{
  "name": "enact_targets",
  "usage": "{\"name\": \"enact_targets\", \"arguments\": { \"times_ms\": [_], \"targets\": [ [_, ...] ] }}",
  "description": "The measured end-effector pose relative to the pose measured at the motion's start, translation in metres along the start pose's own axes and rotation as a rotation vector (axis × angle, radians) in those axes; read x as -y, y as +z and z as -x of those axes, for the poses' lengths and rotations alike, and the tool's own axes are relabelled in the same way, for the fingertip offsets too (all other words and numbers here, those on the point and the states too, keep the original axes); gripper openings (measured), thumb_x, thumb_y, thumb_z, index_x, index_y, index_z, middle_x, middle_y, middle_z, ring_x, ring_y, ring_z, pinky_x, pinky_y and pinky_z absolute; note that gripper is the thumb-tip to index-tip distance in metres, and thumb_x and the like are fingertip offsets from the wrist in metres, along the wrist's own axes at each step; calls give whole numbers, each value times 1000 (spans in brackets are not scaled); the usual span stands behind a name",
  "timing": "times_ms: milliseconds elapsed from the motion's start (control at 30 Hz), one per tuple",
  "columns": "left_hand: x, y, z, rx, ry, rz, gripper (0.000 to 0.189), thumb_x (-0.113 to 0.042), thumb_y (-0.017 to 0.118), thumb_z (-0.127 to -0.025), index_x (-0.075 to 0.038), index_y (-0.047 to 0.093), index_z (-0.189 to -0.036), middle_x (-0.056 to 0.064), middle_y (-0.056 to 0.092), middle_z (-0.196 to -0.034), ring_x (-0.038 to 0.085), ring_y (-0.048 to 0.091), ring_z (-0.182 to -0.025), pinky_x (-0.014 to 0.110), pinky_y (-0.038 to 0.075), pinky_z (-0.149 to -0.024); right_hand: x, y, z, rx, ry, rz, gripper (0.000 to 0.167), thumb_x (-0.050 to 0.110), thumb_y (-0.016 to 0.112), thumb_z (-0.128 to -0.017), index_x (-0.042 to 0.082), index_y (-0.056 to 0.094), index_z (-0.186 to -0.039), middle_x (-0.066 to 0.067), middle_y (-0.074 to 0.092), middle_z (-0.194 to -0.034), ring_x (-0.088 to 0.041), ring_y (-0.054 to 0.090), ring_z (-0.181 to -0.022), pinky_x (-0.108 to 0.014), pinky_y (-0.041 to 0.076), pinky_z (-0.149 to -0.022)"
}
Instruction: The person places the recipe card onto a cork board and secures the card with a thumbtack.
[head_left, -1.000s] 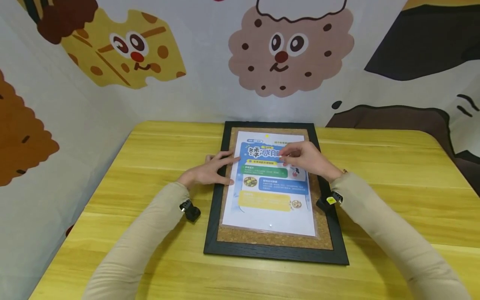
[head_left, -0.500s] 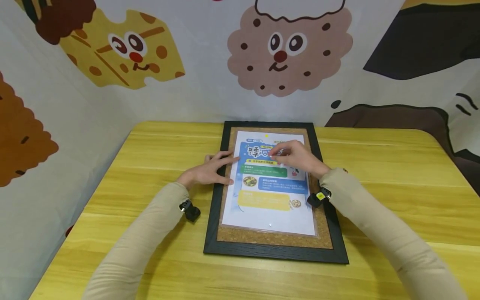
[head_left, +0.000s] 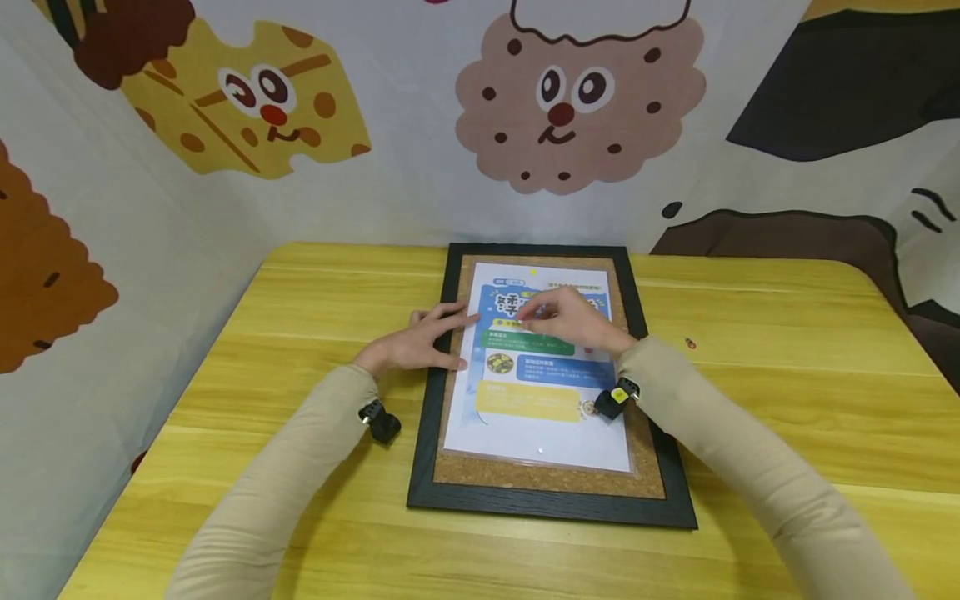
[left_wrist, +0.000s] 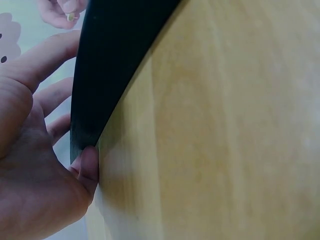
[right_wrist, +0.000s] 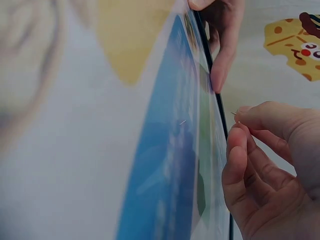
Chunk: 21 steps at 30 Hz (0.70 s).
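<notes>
A cork board in a black frame lies flat on the wooden table, a printed poster in a clear sleeve on top of it. My left hand rests across the frame's left side, fingers spread, with fingertips at the poster's left edge. In the left wrist view the little finger lies along the black frame. My right hand pinches a small push pin between thumb and index finger, over the poster's upper part. Its thin metal point sticks out of the fingertips in the right wrist view.
A yellow pin sits at the poster's top middle, and a small pale pin near its bottom. To the right, a tiny red-and-dark thing is on the table. Behind stands a wall covering with cartoon food.
My right hand has moved left across the poster with the pin, from the right side of the title toward its left. The left hand has stayed in place.
</notes>
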<state>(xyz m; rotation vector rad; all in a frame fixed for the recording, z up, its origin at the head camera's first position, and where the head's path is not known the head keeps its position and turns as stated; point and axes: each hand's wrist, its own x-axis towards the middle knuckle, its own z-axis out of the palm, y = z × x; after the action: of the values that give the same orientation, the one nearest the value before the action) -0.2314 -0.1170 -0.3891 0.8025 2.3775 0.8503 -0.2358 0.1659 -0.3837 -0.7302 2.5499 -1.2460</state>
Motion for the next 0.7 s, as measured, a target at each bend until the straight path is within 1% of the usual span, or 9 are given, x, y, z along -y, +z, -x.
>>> {"name": "enact_targets", "arguments": {
  "times_ms": [200, 300, 433, 500, 700],
  "targets": [
    [1, 1, -1, 4, 4, -1, 79, -31, 71, -88, -17, 30, -153, 6, 3, -161, 40, 8, -134, 61, 18, -105, 3, 11, -6, 28, -31, -24, 19, 7, 69, -89, 4, 73, -107, -6, 69, -107, -20, 63, -93, -38, 50, -83],
    [1, 0, -1, 6, 7, -1, 78, -31, 71, -89, -16, 30, -153, 6, 3, -161, 40, 7, -135, 62, 18, -105, 5, 16, -9, 41, -42, -19, 19, 8, 69, -89, 4, 73, -107, -5, 69, -105, -19, 62, -88, -36, 50, -78],
    [1, 0, -1, 8, 18, 3, 78, -31, 71, -89, -16, 29, -154, 7, 3, -161, 41, 5, -135, 63, 17, -105, 8, 23, -14, 55, -73, -2, 15, 9, 69, -89, 6, 74, -104, -1, 69, -99, -15, 61, -77, -31, 50, -68],
    [1, 1, 0, 9, 23, 7, 79, -30, 71, -89, -16, 29, -154, 7, 3, -161, 41, 5, -136, 63, 17, -104, 10, 26, -16, 65, -87, -15, 14, 8, 69, -89, 6, 74, -102, 0, 69, -96, -15, 61, -73, -30, 49, -65],
    [3, 0, -1, 2, 28, 20, 81, -29, 72, -88, -15, 28, -154, 6, 3, -161, 40, 5, -136, 64, 17, -104, 19, 36, -23, 92, -121, -10, 13, 8, 70, -89, 5, 74, -101, -1, 70, -96, -14, 64, -81, -30, 52, -74]
  ]
}}
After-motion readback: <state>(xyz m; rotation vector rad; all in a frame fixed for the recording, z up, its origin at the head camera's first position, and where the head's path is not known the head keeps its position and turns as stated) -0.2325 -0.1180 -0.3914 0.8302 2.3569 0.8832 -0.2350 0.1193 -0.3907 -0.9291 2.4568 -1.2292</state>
